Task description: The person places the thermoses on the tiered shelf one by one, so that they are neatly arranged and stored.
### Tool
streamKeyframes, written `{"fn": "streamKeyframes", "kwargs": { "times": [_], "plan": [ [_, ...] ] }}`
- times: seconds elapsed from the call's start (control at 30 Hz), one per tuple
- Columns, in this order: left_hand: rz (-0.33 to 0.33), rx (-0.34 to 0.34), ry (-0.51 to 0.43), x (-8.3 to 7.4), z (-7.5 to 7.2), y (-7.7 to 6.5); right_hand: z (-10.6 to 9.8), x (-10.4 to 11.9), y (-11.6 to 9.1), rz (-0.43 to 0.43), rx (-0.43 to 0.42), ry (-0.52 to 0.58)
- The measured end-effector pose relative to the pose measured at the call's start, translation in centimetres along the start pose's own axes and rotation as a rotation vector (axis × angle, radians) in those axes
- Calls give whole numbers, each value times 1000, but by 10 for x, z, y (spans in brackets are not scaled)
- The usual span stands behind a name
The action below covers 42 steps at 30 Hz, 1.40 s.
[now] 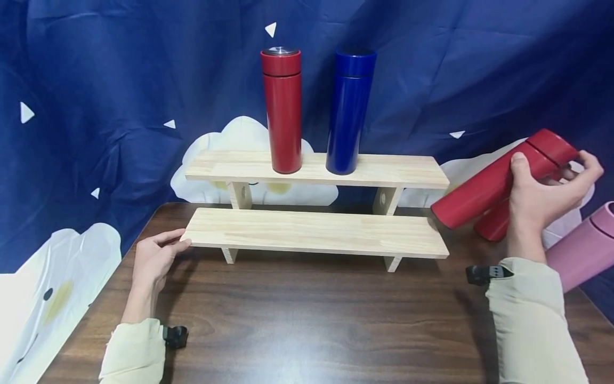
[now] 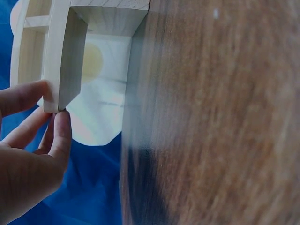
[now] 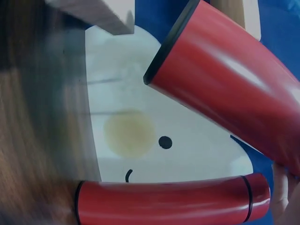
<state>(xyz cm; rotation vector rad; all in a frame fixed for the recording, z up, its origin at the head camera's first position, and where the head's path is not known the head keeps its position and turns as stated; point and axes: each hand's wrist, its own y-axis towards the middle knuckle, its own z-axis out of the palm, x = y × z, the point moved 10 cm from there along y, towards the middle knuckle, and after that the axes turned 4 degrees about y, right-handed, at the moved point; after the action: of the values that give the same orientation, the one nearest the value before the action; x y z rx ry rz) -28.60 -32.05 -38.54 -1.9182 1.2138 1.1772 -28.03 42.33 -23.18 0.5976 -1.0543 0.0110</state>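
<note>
My right hand (image 1: pixel 547 197) grips a red thermos bottle (image 1: pixel 499 178) near its lid and holds it tilted, its base pointing down and left towards the right end of the lower tier. In the right wrist view the held bottle's dark-edged base (image 3: pixel 171 44) is off the table. My left hand (image 1: pixel 155 261) pinches the left end of a two-tier wooden shelf (image 1: pixel 307 232), thumb and fingers on opposite faces of the lower board's corner (image 2: pixel 52 101). On the upper tier stand another red bottle (image 1: pixel 283 117) and a blue bottle (image 1: pixel 351 117), both upright.
Behind the held bottle, a further red bottle (image 3: pixel 164 201) stands on the brown table (image 1: pixel 307 320), partly hidden in the head view. A pink bottle (image 1: pixel 582 250) is at the right edge beside my sleeve. A blue curtain (image 1: pixel 120 80) with white cloud figures hangs behind.
</note>
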Motion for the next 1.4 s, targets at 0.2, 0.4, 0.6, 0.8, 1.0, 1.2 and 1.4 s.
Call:
{"fn": "streamKeyframes", "kwargs": {
  "times": [0.2,0.4,0.6,0.8,1.0,1.2,1.4],
  "plan": [
    [0,2,8,0,0,0,2,2,-2,12,8,-9],
    [-5,2,-9,1,0,-1,5,9,-3,-2,12,-3],
    [-12,2,-15,3,1,-1,8,21,-3,-40,7,35],
    [-14,-9,2,4,0,0,13,30,0,-4,4,171],
    [-19,-4,-7,4,1,0,19,33,1,53,-2,335],
    [-13,-3,6,4,0,0,25,37,5,56,1,395],
    [-5,-2,10,2,0,0,34,44,4,77,-1,482]
  ]
}}
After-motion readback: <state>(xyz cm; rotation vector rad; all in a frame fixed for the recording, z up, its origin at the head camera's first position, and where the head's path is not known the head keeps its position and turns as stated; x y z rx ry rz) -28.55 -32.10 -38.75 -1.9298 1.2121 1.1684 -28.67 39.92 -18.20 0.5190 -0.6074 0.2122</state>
